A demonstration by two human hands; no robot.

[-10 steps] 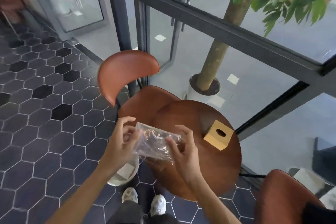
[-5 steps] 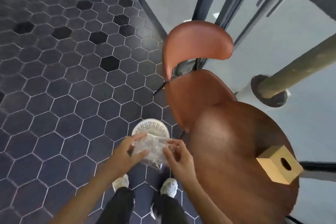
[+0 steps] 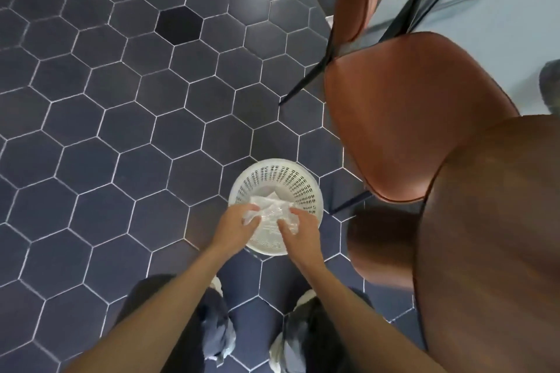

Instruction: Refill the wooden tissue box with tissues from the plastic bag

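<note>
Since the earlier frames the view is tipping down and away from the tabletop, so the wooden tissue box is now out of sight and the crumpled clear plastic bag [image 3: 271, 212] is sitting directly over the round white perforated plastic basket [image 3: 306, 188] on the dark hexagon-tiled floor [image 3: 100, 118], low in the middle of the frame

Both hands are gripping the bag: the left hand [image 3: 235, 225] is pinching its left end between thumb and fingers, and the right hand [image 3: 300, 228] is clenching its right end, with the film bunching between them. The bag's long axis is running left to right across the frame, spanning the lower half of the basket's opening. Something white and flat is showing inside the basket beneath the bag, but it is too blurred to name

Judging from this, the bag is looking empty and is about to be dropped as waste; the mouth of the basket is lying straight below the hands, so both hands are equally near and simply letting go should do it

At the right of the frame the brown leather chair seat [image 3: 409, 118] and the dark round wooden table [image 3: 497, 251] are crowding close to the basket
</note>
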